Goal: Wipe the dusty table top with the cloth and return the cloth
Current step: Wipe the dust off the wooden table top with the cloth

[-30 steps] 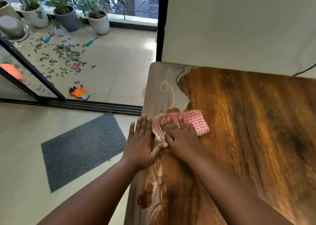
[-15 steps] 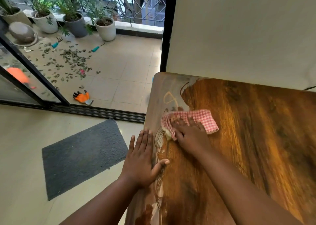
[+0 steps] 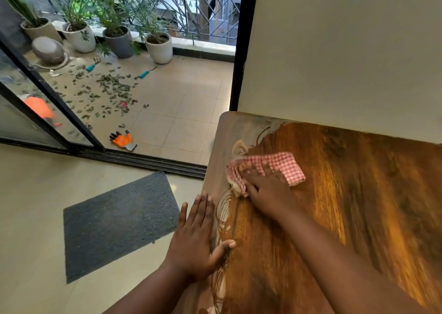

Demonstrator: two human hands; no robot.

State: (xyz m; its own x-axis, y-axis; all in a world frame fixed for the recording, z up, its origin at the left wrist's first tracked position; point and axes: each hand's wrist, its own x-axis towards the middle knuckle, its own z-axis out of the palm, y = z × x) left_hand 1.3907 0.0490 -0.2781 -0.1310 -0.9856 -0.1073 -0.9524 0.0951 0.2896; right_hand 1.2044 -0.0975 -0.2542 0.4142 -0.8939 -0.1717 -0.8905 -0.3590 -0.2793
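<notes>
Wooden table top (image 3: 346, 194), one cloth (image 3: 282, 164), two hands (image 3: 267, 194)

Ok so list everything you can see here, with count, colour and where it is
table: one, brown wood, right, against the wall
cloth: one, red and white check, on the table near its left edge
mat: one, dark grey, floor left of the table
glove: one, orange and black, balcony floor by the door track
plant pots: four, three pale and one grey, balcony back
hand tools: two, teal handles, among dry leaves
right hand: pressing on the cloth
left hand: flat at the table's left edge
</notes>
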